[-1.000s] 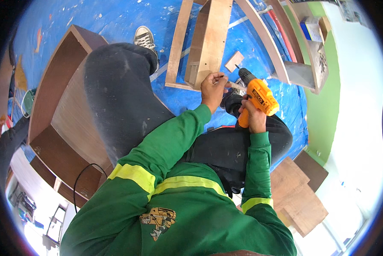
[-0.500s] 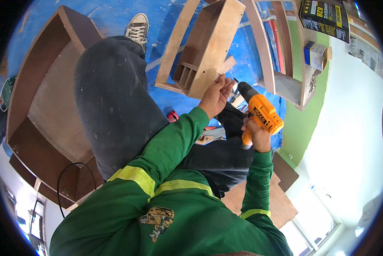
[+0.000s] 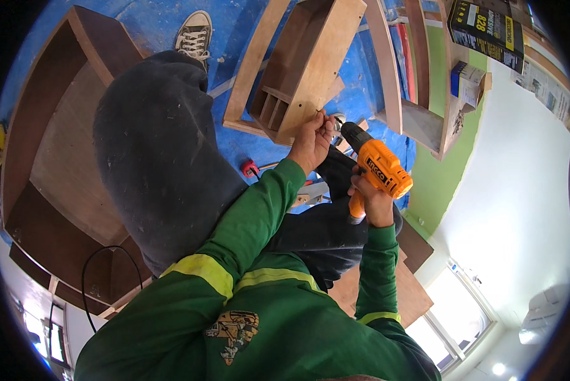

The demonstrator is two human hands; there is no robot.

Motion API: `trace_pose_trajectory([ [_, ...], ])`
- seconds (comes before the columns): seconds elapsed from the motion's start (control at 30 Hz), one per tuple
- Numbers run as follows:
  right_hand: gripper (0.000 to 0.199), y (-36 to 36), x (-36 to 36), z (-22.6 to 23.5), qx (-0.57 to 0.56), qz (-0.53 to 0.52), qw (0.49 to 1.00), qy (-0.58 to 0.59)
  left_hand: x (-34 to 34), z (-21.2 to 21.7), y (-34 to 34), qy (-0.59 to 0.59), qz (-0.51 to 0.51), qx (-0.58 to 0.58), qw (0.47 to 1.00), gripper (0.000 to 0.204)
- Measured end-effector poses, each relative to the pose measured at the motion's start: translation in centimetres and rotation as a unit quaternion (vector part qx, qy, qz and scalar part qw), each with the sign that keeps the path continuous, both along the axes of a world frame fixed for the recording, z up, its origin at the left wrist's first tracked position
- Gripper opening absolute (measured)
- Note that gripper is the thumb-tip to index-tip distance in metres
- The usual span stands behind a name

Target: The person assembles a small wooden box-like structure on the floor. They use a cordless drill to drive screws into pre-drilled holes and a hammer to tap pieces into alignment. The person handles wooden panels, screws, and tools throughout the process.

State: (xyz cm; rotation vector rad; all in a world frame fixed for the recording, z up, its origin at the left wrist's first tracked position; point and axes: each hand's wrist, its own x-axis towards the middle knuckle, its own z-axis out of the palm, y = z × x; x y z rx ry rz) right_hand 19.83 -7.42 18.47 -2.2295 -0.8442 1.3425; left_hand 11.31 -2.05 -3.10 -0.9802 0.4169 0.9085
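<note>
My left hand (image 3: 310, 143) is closed in a pinch at the face of a pale wooden side panel (image 3: 326, 63). A thin screw, partly hidden by the fingers, pokes out toward the panel near a small dark hole. My right hand (image 3: 372, 202) grips the handle of an orange cordless drill (image 3: 384, 168) with a black chuck. The bit in the chuck points at my left fingertips, a small gap away. The panel belongs to a narrow wooden box unit (image 3: 297, 44) with small dividers (image 3: 276, 108) at its near end.
A large brown cabinet carcass (image 3: 62, 152) lies on the left, a black cable (image 3: 85, 279) looping beside it. Blue sheeting (image 3: 234, 57) covers the floor. A red tape measure (image 3: 249, 168) and a saw (image 3: 313, 192) lie by my legs. Shelving frames (image 3: 386, 70) and a black box (image 3: 485, 32) stand right.
The whole view has shifted a little, so most things sit slightly farther left. My left fingers have moved slightly closer to the panel, and the drill keeps pointing at them.
</note>
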Motion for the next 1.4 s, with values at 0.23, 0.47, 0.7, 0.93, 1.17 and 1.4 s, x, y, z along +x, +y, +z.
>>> trace_pose_trajectory([
  [0.23,0.035,1.2,-0.8,-0.3,0.000,0.006,1.000,0.003,-0.4,0.7,0.0,0.000,0.015,0.006,1.000,0.013],
  [0.47,0.031,1.7,-1.3,0.2,-0.008,-0.005,1.000,-0.005,-0.1,0.3,-0.1,-0.003,0.045,0.017,0.999,0.014],
  [0.7,0.030,1.5,-1.5,0.2,-0.003,-0.022,1.000,0.002,-0.2,0.1,-0.2,-0.010,0.045,-0.007,0.999,0.015],
  [0.93,0.030,1.7,-1.9,0.5,-0.011,-0.009,1.000,-0.004,-0.2,0.4,0.0,0.006,0.034,-0.018,0.999,0.017],
  [1.17,0.030,2.0,-2.3,0.6,-0.016,0.007,1.000,-0.014,-0.4,0.7,0.2,0.011,0.035,-0.014,0.999,0.016],
  [1.4,0.028,2.3,-2.3,0.6,-0.020,0.019,0.999,-0.017,-0.4,0.6,0.1,0.026,0.015,-0.002,1.000,0.015],
])
